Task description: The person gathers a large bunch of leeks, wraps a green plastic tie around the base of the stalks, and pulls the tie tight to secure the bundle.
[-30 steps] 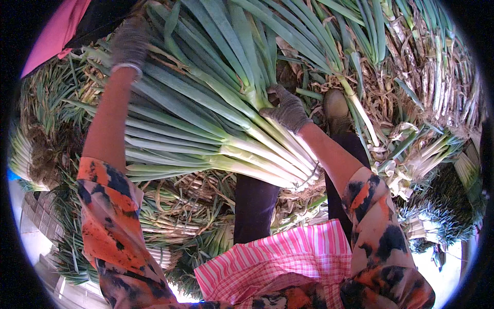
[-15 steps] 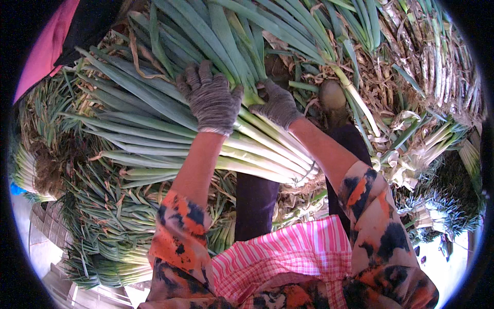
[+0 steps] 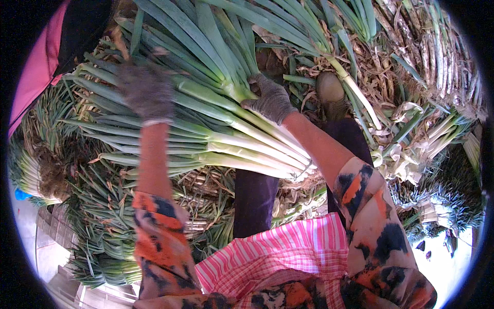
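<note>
A thick bundle of long green onions (image 3: 216, 134) lies across the middle of the view, white stalks to the right, green leaves fanning up and left. My right hand (image 3: 270, 98), in a grey knit glove, grips the bundle where the leaves meet the stalks. My left hand (image 3: 146, 92), also gloved and blurred by motion, rests over the green leaves on the left part of the bundle. Both forearms wear orange and black patterned sleeves.
More green onions (image 3: 98, 226) are piled below left, and trimmed stalks and dry husks (image 3: 411, 149) litter the ground at right. My dark trouser legs and shoe (image 3: 332, 95) stand under the bundle. A pink checked apron (image 3: 288, 257) hangs below. A pink cloth (image 3: 36, 77) shows upper left.
My left hand swung from the far upper left to the bundle's middle, then back left over the leaves. My right hand kept its grip on the bundle.
</note>
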Demonstrator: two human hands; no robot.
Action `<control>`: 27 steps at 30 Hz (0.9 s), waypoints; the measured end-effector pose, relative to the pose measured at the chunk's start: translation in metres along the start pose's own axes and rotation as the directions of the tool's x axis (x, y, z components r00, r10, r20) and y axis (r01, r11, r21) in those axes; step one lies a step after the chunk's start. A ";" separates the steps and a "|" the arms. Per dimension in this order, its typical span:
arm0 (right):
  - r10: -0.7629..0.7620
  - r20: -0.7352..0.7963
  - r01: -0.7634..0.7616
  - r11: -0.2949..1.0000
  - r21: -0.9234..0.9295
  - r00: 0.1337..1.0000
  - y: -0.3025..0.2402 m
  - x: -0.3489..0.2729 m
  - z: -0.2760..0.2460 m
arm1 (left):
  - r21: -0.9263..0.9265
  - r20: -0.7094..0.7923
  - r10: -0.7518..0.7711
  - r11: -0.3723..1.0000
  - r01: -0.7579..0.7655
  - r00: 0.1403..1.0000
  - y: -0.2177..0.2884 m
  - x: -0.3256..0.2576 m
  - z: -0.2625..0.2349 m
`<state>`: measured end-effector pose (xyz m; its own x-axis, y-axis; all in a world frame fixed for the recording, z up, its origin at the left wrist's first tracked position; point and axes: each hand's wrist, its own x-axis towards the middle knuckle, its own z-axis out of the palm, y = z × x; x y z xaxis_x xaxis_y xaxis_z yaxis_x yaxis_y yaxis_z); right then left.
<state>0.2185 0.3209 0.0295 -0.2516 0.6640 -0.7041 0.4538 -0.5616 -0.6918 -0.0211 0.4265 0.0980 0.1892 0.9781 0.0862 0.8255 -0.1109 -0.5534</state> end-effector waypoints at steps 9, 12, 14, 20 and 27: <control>0.069 0.033 -0.070 0.996 0.057 0.997 -0.004 -0.002 -0.002 | -0.577 -0.336 -0.009 0.793 -0.198 0.942 -0.032 0.091 -0.040; -0.163 0.013 0.156 0.913 -0.377 0.987 0.043 0.015 0.032 | -0.811 -0.047 0.592 0.448 -0.376 0.805 0.106 0.043 -0.040; -0.208 0.209 0.231 0.969 -0.092 0.955 0.058 0.018 0.054 | -0.734 0.308 0.808 0.537 -0.416 0.502 0.148 0.019 -0.024; -0.046 -0.029 0.041 0.987 -0.155 0.999 -0.015 -0.024 0.012 | -0.580 0.478 0.850 0.496 -0.646 0.222 0.160 0.031 0.013; -0.418 -0.074 0.419 0.908 0.002 0.906 -0.013 -0.061 0.029 | -0.569 0.560 0.753 0.653 -0.500 0.347 0.092 -0.027 -0.042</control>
<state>0.2034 0.2740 0.0766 -0.3544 0.8723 -0.3369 0.3048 -0.2328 -0.9235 0.0724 0.3830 0.0794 0.3895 0.3538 -0.8503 0.7470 -0.6614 0.0670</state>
